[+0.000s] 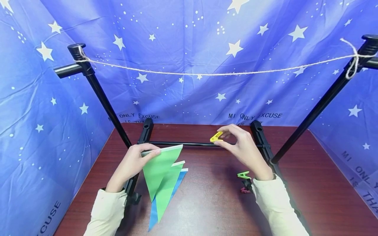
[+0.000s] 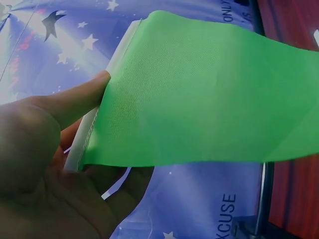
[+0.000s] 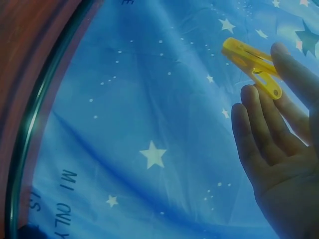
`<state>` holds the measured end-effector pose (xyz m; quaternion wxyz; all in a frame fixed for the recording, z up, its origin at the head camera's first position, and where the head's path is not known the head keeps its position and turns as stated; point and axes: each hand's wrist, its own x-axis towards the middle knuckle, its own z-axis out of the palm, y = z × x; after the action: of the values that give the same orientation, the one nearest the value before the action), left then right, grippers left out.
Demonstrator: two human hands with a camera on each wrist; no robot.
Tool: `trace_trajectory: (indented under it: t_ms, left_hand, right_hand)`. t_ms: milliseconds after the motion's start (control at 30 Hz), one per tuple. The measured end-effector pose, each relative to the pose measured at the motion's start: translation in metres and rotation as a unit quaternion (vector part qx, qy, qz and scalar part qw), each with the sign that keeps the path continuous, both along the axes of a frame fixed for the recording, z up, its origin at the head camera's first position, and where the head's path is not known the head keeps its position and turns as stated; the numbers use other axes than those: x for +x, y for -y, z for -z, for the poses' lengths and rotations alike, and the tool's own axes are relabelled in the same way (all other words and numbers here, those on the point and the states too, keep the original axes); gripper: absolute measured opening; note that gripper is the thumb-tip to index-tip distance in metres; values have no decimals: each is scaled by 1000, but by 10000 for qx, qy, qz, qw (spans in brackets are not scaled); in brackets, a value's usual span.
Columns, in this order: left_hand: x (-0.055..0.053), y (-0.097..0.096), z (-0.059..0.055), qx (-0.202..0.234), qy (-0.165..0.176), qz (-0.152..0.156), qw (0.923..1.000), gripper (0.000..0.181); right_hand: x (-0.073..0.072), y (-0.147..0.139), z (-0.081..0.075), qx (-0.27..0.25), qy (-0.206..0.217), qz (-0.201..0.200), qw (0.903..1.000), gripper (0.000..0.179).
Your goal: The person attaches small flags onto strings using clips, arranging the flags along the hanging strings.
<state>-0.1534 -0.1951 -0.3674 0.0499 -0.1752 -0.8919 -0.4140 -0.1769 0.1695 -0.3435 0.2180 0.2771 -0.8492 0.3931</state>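
Green triangular cloth pennant, likely limp: your left hand aptly pinches its white hem, right hand yellow plastic clip.

The left hand's grip pinches triangular green and blue pennants with white top edges; the right hand's grip holds a yellow plastic clip. Near the cream right sleeve, a lime-green clip lies with black and dark-red pieces on the glossy red-brown worktop. Above, thin white string spans two black poles before a blue star-printed curtain.
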Motion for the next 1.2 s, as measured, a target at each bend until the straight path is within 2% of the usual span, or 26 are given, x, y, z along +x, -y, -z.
trace_trajectory:
  t_ms: [400, 767, 1033, 1200]
  left_hand:
    - [-6, 5, -5, 219, -201, -121, 9995, 14]
    - [-9, 8, -13, 352, -323, -161, 9987, 15]
    - [-11, 9, -18, 350, -274, -294, 9986, 18]
    - [-14, 11, -21, 308, -383, -311, 9983, 17]
  right_hand:
    - [-1, 16, -10, -159, -111, -178, 9997, 32]
    - [0, 29, -23, -151, -410, -235, 9988, 31]
    - [1, 39, -34, -240, -708, -355, 9966, 31]
    - [1, 44, -39, -233, -763, -412, 9960, 32]
